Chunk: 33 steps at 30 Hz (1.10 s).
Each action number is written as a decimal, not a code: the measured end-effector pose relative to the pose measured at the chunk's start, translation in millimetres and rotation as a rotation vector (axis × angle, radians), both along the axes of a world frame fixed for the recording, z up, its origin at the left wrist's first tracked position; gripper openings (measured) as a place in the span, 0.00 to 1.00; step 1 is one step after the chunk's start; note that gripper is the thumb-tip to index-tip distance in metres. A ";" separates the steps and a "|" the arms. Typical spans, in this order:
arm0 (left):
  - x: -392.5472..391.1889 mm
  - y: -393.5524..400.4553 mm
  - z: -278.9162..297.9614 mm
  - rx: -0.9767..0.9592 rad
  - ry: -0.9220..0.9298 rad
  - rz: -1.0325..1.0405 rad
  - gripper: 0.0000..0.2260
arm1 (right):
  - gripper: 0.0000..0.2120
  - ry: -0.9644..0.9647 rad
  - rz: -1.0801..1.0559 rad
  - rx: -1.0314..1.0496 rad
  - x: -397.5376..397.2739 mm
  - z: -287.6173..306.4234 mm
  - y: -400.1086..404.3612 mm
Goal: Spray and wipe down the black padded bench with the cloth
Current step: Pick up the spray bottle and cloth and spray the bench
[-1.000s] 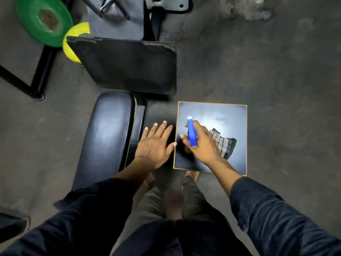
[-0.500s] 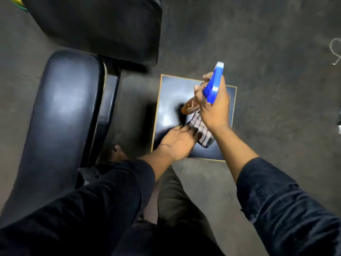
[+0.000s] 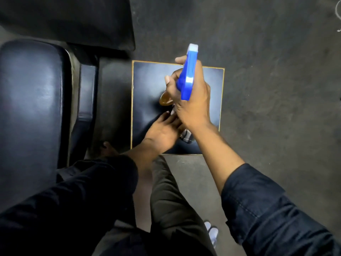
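Observation:
The black padded bench runs along the left of the view, its backrest pad at the top. My right hand is shut on a spray bottle with a blue trigger head and amber body, lifted above a dark square board. My left hand reaches under the right wrist onto the checked cloth lying on the board. Most of the cloth is hidden by my hands, so I cannot tell whether the fingers grip it.
The board with its thin gold edge lies on the grey concrete floor to the right of the bench. My legs and a bare foot are beside the bench frame. A white shoe tip shows lower down.
My right hand has lifted the spray bottle off the board. My left hand moved from beside the bench to the cloth. The camera has swung closer and to the right.

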<state>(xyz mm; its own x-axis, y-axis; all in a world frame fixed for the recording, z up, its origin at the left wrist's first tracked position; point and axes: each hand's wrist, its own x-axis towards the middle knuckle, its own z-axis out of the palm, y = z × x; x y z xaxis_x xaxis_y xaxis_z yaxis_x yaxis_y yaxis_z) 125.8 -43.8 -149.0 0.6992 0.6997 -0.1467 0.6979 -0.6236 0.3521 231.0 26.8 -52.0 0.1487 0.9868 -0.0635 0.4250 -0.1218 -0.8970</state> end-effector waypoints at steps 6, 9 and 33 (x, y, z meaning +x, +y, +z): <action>-22.2 -3.4 7.4 0.029 0.078 0.018 0.13 | 0.19 0.023 0.046 -0.086 -1.3 7.0 -0.9; -38.6 -3.8 10.2 0.015 0.077 0.095 0.16 | 0.19 0.010 0.058 -0.081 -3.7 7.6 -1.8; -401.1 -117.2 30.8 -0.188 0.031 1.472 0.19 | 0.11 0.001 0.745 -0.243 -309.1 -21.3 -69.5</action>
